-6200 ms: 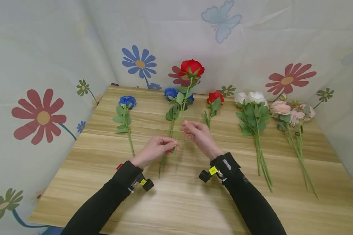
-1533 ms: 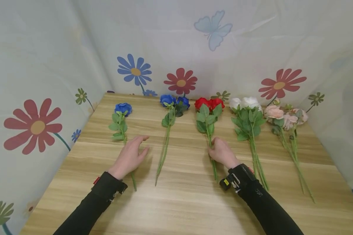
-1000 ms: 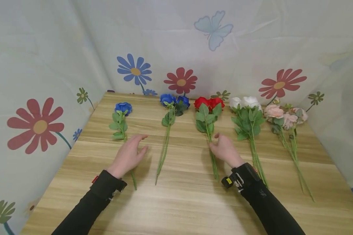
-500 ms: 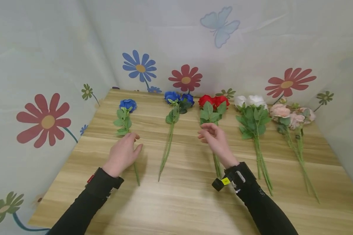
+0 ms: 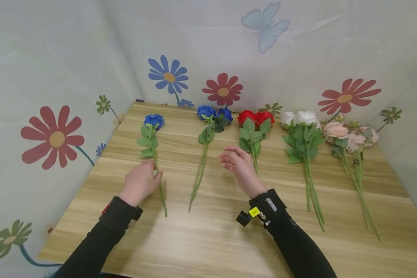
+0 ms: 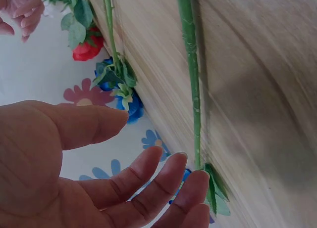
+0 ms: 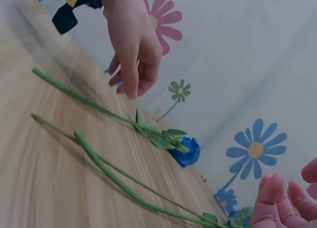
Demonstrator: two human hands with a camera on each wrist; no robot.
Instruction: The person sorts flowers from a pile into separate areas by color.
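Observation:
Over the stem of the single blue rose (image 5: 154,121) hovers my left hand (image 5: 139,183), thumb apart from the fingers. In the left wrist view the rose's green stem (image 6: 192,74) runs just beyond the fingertips, with nothing in the grasp. My right hand (image 5: 241,168) is held in the air, fingers loosely bent and holding nothing. It overlaps the stems of the two red roses (image 5: 247,116) in the head view. Between the hands lies a pair of blue roses (image 5: 207,112) with their stems together, also seen as blue-rose stems (image 7: 133,201) in the right wrist view.
White roses (image 5: 306,118) and pink flowers (image 5: 336,131) lie in bunches on the right side of the wooden table (image 5: 201,247). A white curtain (image 5: 194,31) printed with flowers and a butterfly rises behind the table's back edge.
The red rose held earlier was laid beside the other red one and let go. Since then my right hand has lifted and moved left; my left hand has shifted left to the single blue rose's stem.

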